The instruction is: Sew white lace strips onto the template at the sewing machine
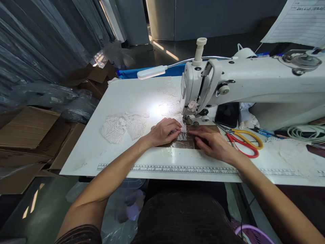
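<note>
A strip of white lace (181,136) lies on the brown metal bed plate (175,144), its far end under the needle area of a white sewing machine (198,86). My left hand (165,131) is closed, thumb and fingers pinching the lace's left edge. To the right, my right hand (214,142) rests with fingers stretched forward, thumb apart, its fingertips at the lace's right edge. More lace spreads behind the needle, partly washed out by the lamp. Two joined lace pieces (125,126) lie flat on the table at the left.
Scissors with red and yellow handles (245,143) lie right of my right hand, beside a black phone-like slab (228,113). A printed ruler (172,169) runs along the front edge of the table (86,156). A lit lamp (152,72) hangs left of the machine head. Cardboard boxes (33,135) stand left.
</note>
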Available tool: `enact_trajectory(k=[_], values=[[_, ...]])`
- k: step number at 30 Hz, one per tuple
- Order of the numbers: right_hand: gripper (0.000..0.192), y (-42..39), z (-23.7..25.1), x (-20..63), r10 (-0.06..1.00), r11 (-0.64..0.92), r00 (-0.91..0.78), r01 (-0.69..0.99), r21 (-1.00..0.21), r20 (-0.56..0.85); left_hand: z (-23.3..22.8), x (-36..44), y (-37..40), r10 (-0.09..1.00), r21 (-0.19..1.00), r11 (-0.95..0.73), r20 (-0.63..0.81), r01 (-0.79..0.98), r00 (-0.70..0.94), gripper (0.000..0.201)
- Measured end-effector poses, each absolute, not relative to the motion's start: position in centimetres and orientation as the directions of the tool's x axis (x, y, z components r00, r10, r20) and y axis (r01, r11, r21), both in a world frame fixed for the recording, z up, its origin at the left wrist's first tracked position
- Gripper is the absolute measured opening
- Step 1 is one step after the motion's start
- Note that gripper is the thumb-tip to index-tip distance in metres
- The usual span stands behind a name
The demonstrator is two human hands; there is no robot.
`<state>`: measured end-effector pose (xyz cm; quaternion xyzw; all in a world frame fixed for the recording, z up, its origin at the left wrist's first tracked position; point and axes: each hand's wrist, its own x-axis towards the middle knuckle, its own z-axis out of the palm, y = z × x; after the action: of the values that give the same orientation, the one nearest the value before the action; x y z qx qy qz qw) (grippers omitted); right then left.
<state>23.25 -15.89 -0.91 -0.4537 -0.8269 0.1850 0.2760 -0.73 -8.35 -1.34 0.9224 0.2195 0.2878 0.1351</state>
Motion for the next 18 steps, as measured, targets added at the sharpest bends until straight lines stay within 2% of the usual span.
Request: enact_trajectory(k=[4,9,11,13,18], values=[[0.035,-13.1,-0.3,23.3,0.871,0.488,-0.425,0.683,-0.543,0.248,-1.8,-0.2,-8.7,0.418,0.308,-0.908,0.604,0.285,0.679,0.015],[0.037,-11.6,-0.5,23.2,0.943,0.317,-0.324,0.808,-0.497,0.075,-2.6,-0.1,-8.6,0.339,0.166,-0.94,0.536,0.298,0.773,0.018],[0.038,-11.7,-1.0,23.1,0.945,0.317,-0.311,0.805,-0.501,0.099,-2.6,-0.2,-8.6,0.327,0.111,-0.942,0.507,0.316,0.797,0.018],[0.039,-12.1,-1.7,23.2,0.924,0.381,-0.341,0.778,-0.499,0.173,-2.5,-0.2,-8.6,0.307,0.058,-0.945,0.492,0.321,0.815,0.017],[0.039,-12.6,-3.1,23.4,0.858,0.511,-0.429,0.764,-0.393,0.282,-2.4,-0.3,-8.5,0.245,-0.064,-0.945,0.509,0.32,0.825,0.017]])
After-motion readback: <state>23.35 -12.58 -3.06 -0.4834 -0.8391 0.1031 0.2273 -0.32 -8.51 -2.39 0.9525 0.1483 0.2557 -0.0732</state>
